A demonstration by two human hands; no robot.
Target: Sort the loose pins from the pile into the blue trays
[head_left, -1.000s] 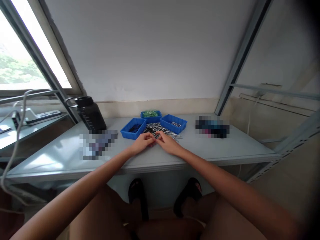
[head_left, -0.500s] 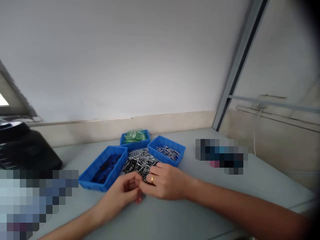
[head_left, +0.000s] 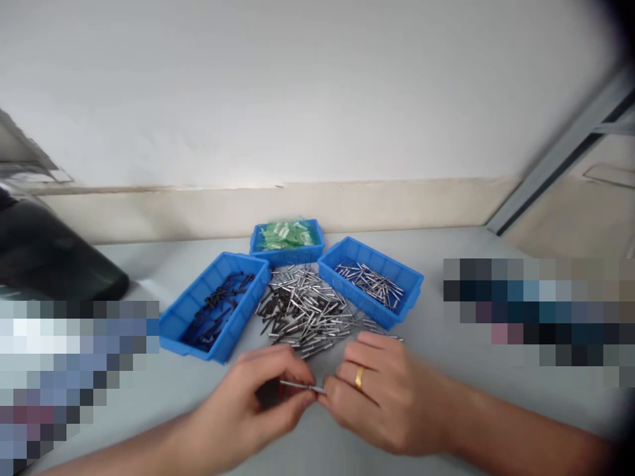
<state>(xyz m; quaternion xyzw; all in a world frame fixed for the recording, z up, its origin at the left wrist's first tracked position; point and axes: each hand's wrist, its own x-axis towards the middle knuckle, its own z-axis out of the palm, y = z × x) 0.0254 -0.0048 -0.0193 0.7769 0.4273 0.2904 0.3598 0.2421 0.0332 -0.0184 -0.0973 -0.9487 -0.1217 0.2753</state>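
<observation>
Metal rod [head_left: 295, 384], pinched by left hand [head_left: 241, 400] and right hand [head_left: 381, 400], now visible, unseen half a second ago

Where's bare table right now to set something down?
Bare tabletop shows between the right blue bin and the blurred-out patch at far right; also between the dark container and the left blue bin. Crowded: the middle, where loose pins lie between the back blue bin and the left hand and right hand.

Bare forearms [head_left: 506, 423], bare left fingers [head_left: 285, 360], right fingers [head_left: 347, 400] wearing one smooth, gold-coloured ring [head_left: 360, 377]
</observation>
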